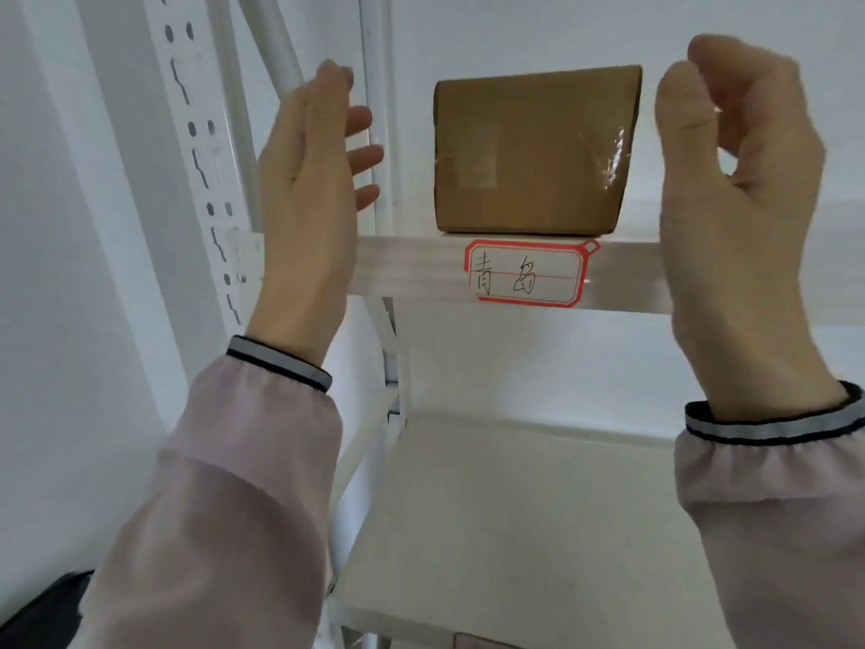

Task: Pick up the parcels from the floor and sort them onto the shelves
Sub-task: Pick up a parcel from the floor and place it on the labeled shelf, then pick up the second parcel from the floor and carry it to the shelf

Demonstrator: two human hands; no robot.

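Note:
A brown cardboard parcel [533, 149], taped with clear tape, stands on the upper white shelf [412, 267] just behind its front rail. My left hand [311, 189] is raised to the left of the parcel, fingers apart, palm facing it, with a gap between them. My right hand [735, 194] is raised to the parcel's right, fingers curled loosely and empty, also apart from it. A red-bordered label [526, 273] with handwritten characters is stuck on the rail under the parcel.
A bare white shelf [505, 517] lies below. A perforated white upright [201, 147] stands at the left, with a second post [374, 110] beside the parcel. White walls close in behind and left. Something dark [42, 611] sits at the bottom left corner.

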